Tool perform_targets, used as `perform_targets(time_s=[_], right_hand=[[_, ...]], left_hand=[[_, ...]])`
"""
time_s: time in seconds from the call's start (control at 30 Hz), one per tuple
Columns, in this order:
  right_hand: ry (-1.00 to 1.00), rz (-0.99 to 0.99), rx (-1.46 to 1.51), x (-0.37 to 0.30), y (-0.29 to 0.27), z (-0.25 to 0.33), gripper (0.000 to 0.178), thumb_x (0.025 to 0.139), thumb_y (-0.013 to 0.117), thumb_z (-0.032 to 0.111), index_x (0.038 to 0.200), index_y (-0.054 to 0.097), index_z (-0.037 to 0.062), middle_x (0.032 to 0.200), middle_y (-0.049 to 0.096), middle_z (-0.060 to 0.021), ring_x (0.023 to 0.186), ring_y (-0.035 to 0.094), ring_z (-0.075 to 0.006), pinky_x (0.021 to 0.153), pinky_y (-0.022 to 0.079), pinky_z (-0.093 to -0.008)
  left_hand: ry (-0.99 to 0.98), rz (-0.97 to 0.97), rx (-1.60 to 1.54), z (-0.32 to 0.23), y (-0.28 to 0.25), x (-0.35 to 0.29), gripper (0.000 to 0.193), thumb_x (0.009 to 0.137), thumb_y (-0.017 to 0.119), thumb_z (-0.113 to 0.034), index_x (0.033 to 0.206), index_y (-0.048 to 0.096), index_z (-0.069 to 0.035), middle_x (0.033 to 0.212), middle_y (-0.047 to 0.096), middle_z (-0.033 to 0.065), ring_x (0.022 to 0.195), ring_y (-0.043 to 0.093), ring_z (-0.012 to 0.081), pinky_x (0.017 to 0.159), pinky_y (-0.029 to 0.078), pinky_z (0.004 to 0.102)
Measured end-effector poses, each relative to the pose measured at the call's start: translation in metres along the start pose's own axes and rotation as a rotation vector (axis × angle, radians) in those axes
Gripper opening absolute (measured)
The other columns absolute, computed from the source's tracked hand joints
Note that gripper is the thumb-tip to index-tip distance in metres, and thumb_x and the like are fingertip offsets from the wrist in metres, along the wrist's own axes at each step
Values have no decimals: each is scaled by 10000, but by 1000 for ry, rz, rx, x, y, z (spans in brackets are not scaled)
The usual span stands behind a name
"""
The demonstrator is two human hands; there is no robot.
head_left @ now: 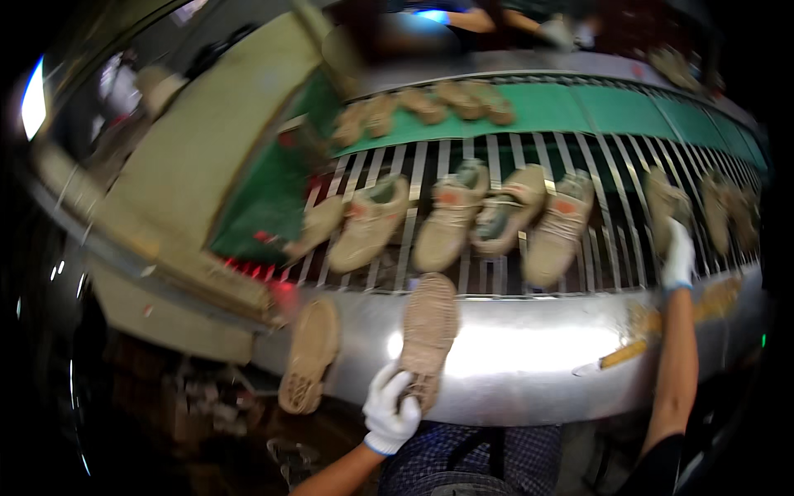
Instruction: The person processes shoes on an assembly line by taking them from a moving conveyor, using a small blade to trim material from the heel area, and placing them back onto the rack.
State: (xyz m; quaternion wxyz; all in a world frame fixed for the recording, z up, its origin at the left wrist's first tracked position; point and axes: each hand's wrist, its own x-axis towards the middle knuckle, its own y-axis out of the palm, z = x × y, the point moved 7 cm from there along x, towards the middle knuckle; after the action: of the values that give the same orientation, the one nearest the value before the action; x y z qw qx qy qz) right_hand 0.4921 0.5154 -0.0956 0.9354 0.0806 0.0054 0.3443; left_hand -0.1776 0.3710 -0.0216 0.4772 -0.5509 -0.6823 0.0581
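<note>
My left hand [390,412], in a white glove, is closed on the heel end of a beige shoe sole [432,318], held over the metal ledge with its ridged face up. Another beige sole [310,351] lies to its left, at the ledge's near edge. Stretched far to the right, my gloved right hand [680,258] has its fingers on the near end of a beige shoe [664,202] on the slatted conveyor; the grip is slightly blurred. Several beige lace-up shoes [451,219] stand on the slats between my hands.
The shiny metal ledge [513,364] borders the slatted conveyor [612,223]. A yellow-handled tool [622,354] lies on the ledge. Beyond the slats, several soles rest on a green belt [562,112]. A green flap [265,198] hangs from a pale housing [207,124] at left. People work opposite.
</note>
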Motion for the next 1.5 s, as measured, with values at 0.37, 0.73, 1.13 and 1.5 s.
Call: perform_targets(time_s=[0.37, 0.73, 1.13, 1.5], right_hand=[[-252, 669, -114, -319, 172, 131, 651, 836, 783, 219, 1431, 586, 42, 1321, 665, -113, 1183, 668, -222, 1024, 557, -372], [-472, 1185, -849, -565, 358, 56, 781, 931, 659, 584, 1349, 482, -51, 1017, 712, -325, 907, 728, -509, 821, 598, -561], [-536, -176, -1011, -166, -34, 65, 679, 927, 710, 366, 1495, 536, 38, 1420, 621, -226, 1310, 601, -373, 1163, 455, -460], [-170, -178, -1362, 72, -228, 0, 927, 838, 821, 232, 1632, 374, 61, 1612, 446, -248, 1453, 490, -392, 1203, 414, -452]], left_hand=[[62, -71, -120, 17, 16, -53, 372, 864, 695, -193, 1186, 741, -11, 1306, 682, 274, 1062, 743, 411, 883, 634, 443], [120, 167, -147, 8, 90, -76, 416, 958, 680, -223, 1298, 660, 16, 1338, 639, 248, 1139, 663, 425, 1011, 537, 492], [-79, 276, -284, 18, 51, -46, 357, 1005, 618, -98, 1311, 675, 76, 1276, 719, 227, 1202, 662, 376, 1085, 507, 481], [-472, 238, -122, 48, 19, -54, 397, 1046, 597, -309, 1144, 710, 59, 1076, 734, 218, 1007, 705, 323, 934, 576, 467]])
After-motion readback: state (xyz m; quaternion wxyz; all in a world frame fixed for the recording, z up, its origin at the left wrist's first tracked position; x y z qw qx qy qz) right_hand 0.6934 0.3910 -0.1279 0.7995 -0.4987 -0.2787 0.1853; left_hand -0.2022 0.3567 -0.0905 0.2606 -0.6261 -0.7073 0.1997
